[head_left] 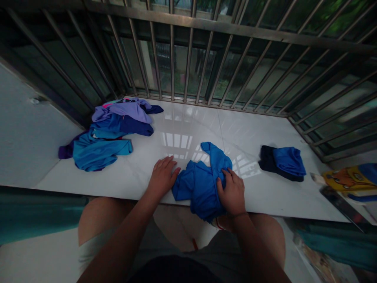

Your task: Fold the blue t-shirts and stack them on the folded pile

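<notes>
A crumpled blue garment [203, 184] lies on the white ledge in front of me, with one sleeve stretched toward the window and its lower edge hanging over the front. My right hand [231, 189] rests on its right side with the fingers spread. At the garment's left edge, my left hand [163, 175] lies flat on the ledge, its fingers stretched out and its thumb close to the cloth. Neither hand grips anything that I can see.
A loose heap of clothes [118, 125] in blue, purple and navy sits at the left. Folded blue and navy clothes [287, 162] lie at the right. Beyond them are a yellow packet [347, 177] and a dark flat object [338, 202]. Metal bars [191, 23] enclose the white ledge [244, 118].
</notes>
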Action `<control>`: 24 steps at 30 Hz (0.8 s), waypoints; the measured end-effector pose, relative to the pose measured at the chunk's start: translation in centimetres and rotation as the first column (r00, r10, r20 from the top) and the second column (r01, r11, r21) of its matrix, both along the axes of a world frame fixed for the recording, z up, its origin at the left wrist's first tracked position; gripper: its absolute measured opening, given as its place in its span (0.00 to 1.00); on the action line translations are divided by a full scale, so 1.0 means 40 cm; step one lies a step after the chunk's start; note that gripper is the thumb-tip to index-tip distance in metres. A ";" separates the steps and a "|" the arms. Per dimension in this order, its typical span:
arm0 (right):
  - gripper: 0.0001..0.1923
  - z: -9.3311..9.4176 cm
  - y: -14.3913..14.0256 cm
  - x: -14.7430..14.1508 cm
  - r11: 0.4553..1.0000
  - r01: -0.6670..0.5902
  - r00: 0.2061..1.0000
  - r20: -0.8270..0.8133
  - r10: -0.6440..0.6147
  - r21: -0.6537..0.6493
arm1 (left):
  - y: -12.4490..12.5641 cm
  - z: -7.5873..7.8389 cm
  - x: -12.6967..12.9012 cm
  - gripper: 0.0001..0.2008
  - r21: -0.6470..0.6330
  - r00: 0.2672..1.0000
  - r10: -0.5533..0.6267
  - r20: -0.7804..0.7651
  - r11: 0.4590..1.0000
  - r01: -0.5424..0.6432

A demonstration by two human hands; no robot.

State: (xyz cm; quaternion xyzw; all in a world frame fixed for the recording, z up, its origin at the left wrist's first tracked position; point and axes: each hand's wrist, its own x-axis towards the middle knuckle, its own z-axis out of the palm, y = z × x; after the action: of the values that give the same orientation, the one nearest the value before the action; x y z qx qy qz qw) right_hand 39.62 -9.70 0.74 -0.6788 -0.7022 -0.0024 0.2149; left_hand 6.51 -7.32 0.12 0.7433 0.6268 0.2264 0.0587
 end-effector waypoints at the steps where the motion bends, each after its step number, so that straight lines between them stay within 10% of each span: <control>1: 0.24 0.000 0.000 0.000 1.000 0.000 1.000 -0.002 0.000 0.001 | -0.002 0.000 -0.002 0.19 -0.003 1.000 -0.003 -0.004 1.000 0.003; 24: 0.24 -0.005 -0.002 -0.003 1.000 0.005 1.000 -0.023 -0.005 0.010 | -0.014 0.032 -0.022 0.12 -0.067 0.968 -0.174 0.183 0.980 0.189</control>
State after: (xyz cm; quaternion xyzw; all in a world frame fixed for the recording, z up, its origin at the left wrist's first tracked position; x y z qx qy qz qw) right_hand 39.51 -9.80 0.55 -0.6795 -0.6978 0.0016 0.2264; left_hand 5.63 -7.87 1.40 0.7715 0.5574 0.2584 0.1653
